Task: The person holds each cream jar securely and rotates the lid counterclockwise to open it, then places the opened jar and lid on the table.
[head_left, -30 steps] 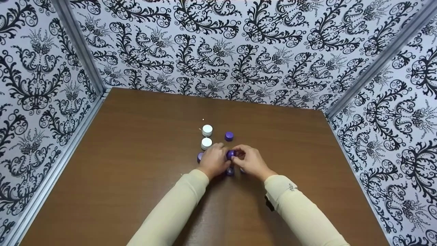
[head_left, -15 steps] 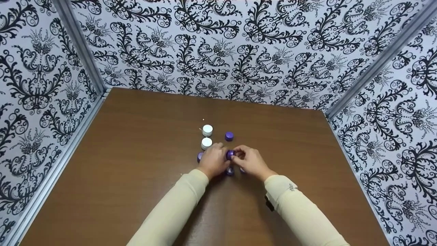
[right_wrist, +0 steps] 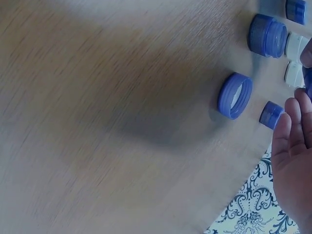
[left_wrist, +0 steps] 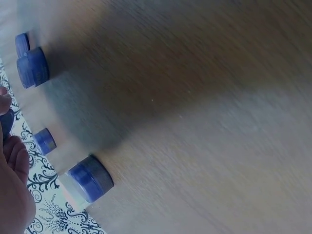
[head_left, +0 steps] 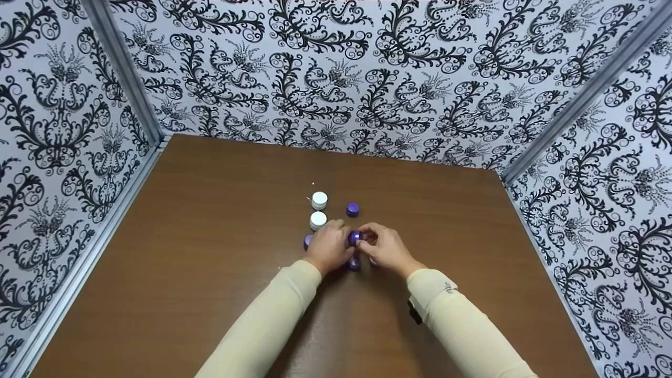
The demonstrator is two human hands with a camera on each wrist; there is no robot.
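Between the two hands is a small purple jar (head_left: 355, 238), which looks blue in the wrist views. My left hand (head_left: 329, 245) grips it from the left, its fingers curled and partly hiding it. From the other side, the thumb and fingers of my right hand (head_left: 387, 249) pinch the jar. Just below the hands an open purple jar (right_wrist: 267, 35) stands on the table. Near it lies a loose ring-shaped screw lid (right_wrist: 235, 95), its inside showing; the right hand mostly covers it in the head view.
Two white-lidded jars (head_left: 318, 220) stand beyond the left hand. One purple jar (head_left: 352, 209) is farther back, and another purple jar (head_left: 307, 241) sits partly behind the left hand. Patterned walls (head_left: 336, 79) border the brown table (head_left: 210, 236) at back and sides.
Both hands stay in nearly the same place around the purple jar. The jar shifts only very slightly between the fingers; the other jars have not moved.
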